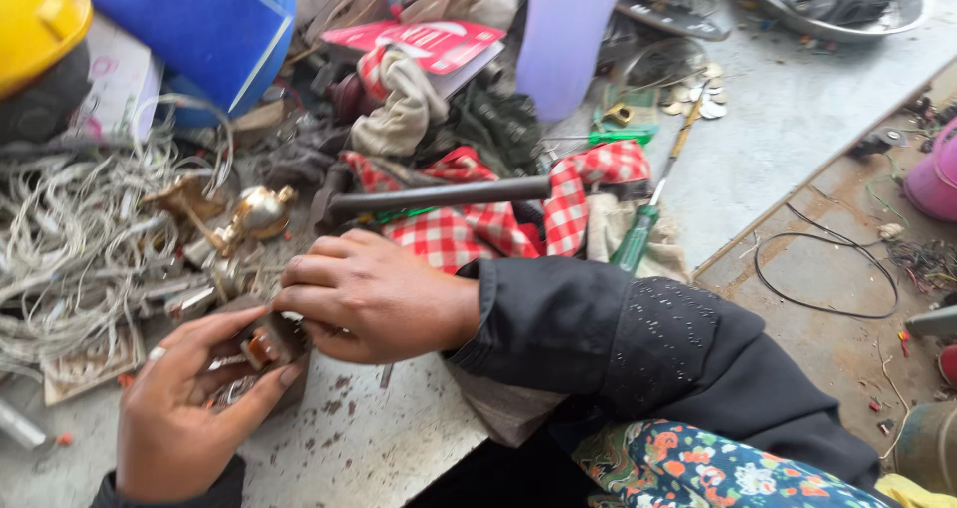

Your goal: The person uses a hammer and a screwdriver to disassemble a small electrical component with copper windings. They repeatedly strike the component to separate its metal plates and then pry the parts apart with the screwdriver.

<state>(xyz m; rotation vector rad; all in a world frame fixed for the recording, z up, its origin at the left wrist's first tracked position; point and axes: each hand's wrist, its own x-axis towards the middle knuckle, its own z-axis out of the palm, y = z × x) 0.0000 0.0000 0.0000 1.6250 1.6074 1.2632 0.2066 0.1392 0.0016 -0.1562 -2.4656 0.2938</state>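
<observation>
My left hand (184, 403) and my right hand (369, 294) meet over a small metal part (261, 346) with a copper-coloured middle, low on the grey worktop (379, 438). The left hand's fingers and thumb close around the part from below. From above, the right hand's fingertips pinch at its upper side. Much of the part is hidden by the fingers. A ring shows on one left finger.
A tangle of pale wire (75, 229) lies to the left, with brass fittings (261, 211) beside it. Behind my hands a dark metal bar (439, 196) rests on a red checked cloth (469, 229). A green-handled screwdriver (638, 234), blue container (209, 29) and yellow helmet (35, 19) are near.
</observation>
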